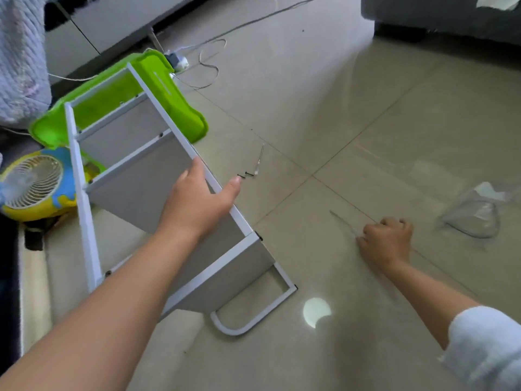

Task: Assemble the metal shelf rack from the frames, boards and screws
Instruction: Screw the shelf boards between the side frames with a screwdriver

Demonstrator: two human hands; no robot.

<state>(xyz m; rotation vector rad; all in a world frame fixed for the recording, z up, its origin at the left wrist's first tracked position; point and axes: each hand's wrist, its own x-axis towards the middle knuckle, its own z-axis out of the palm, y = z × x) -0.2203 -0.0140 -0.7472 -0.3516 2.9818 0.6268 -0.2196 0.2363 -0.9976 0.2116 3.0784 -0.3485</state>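
The white metal shelf rack (135,176) lies on its side on the tiled floor, with grey boards fixed between two white frames. My left hand (200,198) grips the upper frame rail near the middle of the rack. My right hand (387,241) rests on the floor to the right with its fingers curled; whether it holds anything I cannot tell. Two small black screws (244,174) lie on the floor just beyond my left thumb, next to a thin screwdriver (259,160).
A green plastic tray (169,91) lies behind the rack. A yellow and blue fan (33,184) sits at the left. A clear plastic bag (473,218) lies at the right. Cables and a charger (180,62) are farther back, and a dark sofa (451,15) stands at top right.
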